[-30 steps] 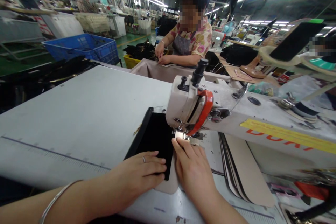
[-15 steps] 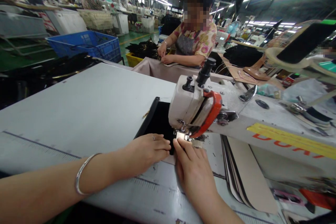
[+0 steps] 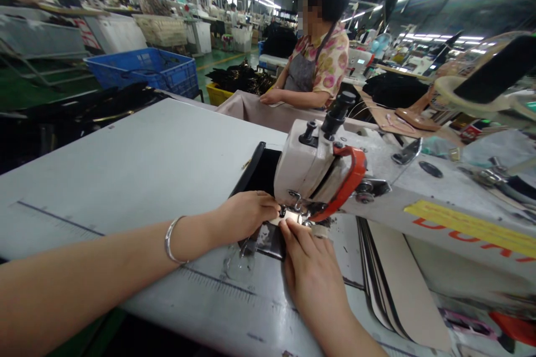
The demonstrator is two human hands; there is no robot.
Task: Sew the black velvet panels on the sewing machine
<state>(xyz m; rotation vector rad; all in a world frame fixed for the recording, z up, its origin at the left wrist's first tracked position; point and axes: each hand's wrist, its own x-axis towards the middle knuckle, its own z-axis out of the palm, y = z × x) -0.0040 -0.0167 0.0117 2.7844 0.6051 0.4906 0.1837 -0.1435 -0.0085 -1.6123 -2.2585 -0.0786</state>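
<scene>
My left hand (image 3: 247,215) is closed, fingertips together on the black fabric piece (image 3: 263,173) beside the presser foot of the sewing machine (image 3: 287,164). A silver bangle circles that wrist. My right hand (image 3: 312,262) lies with its fingers stretched out, tips touching a small pale piece (image 3: 292,216) at the needle area. The black piece runs back under the machine head and has a thick folded edge on its left. A dark shiny flap (image 3: 270,241) shows between my hands. My fingers and the machine head hide part of the work.
A stack of pale, round-cornered panels (image 3: 402,273) lies right of my right hand. The machine's red lever (image 3: 352,178) juts out above it. Across the grey table (image 3: 167,162) a co-worker (image 3: 318,61) stands by a fabric-lined bin (image 3: 238,101). A blue crate (image 3: 142,70) sits at left.
My left hand has moved right and slightly away from me, up to the presser foot. The dark flap has come into sight. The co-worker has turned the head aside.
</scene>
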